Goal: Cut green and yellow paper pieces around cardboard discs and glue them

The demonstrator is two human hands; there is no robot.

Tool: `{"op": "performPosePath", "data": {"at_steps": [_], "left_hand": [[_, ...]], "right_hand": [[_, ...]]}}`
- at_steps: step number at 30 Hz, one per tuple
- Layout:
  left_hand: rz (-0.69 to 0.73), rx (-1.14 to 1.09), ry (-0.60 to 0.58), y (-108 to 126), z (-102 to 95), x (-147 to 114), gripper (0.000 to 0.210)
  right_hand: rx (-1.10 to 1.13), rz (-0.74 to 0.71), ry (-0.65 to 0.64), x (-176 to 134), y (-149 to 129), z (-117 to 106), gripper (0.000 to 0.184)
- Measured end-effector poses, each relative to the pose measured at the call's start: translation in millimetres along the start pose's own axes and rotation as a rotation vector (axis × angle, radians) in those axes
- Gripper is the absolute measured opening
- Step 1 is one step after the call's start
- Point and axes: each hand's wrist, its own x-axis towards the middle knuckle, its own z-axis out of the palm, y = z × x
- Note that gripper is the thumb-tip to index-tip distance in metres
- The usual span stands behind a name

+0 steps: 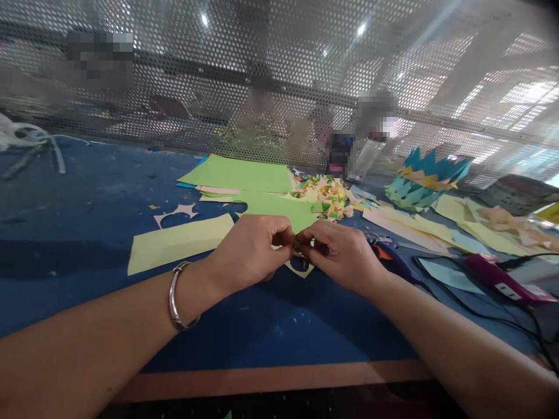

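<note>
My left hand, with a silver bangle on its wrist, and my right hand meet at the middle of the blue table. Thumb and fingers of both pinch a small green paper piece; most of it is hidden by the fingertips. Just below lies a pale paper scrap with a cut-out hole. Left of my left hand rests a pale yellow paper strip. Beyond the hands are stacked green paper sheets and a heap of small folded paper pieces.
To the right lie a glue gun with a cable, a magenta power strip and paper strips. A teal and yellow paper crown stands behind them. A perforated metal screen borders the table's back.
</note>
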Motion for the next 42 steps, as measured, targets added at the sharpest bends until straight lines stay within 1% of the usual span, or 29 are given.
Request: {"op": "performPosePath", "data": {"at_steps": [4, 8, 14, 17, 20, 25, 33, 39, 42], "left_hand": [[-0.029, -0.016, 0.023, -0.5, -0.8, -1.2, 0.008], [-0.031, -0.007, 0.038, -0.8, 0.5, -0.2, 0.006], [-0.025, 0.028, 0.023, -0.7, 0.9, -0.2, 0.005], [-0.042, -0.021, 0.012, -0.9, -0.7, -1.3, 0.004], [-0.040, -0.068, 0.040, -1.0, -3.0, -1.6, 0.004], [0.000, -0.052, 0.080, -0.1, -5.6, -1.1, 0.004], [0.045, 0.014, 0.072, 2.6, -3.6, -5.1, 0.005], [0.012, -0.025, 0.055, 4.5, -6.7, -2.6, 0.008], [0.002, -0.019, 0.028, 3.4, -7.0, -2.5, 0.009]], "right_hand": [[-0.001, -0.021, 0.012, -0.9, -0.2, -0.2, 0.008], [-0.007, -0.022, -0.022, -1.2, -0.2, 0.2, 0.008], [-0.060, -0.054, -0.048, -3.0, 0.7, 4.1, 0.009], [-0.059, -0.057, -0.032, -3.2, -0.5, 4.9, 0.008], [-0.049, -0.049, 0.004, -1.9, -2.6, 4.4, 0.010], [-0.051, -0.038, 0.025, -0.3, -5.6, 3.7, 0.014], [-0.094, -0.063, 0.036, -2.3, -8.6, 2.1, 0.012], [-0.066, -0.064, 0.037, -3.1, -7.1, 2.7, 0.011], [-0.075, -0.081, 0.024, -4.0, -6.6, 4.4, 0.013]]}}
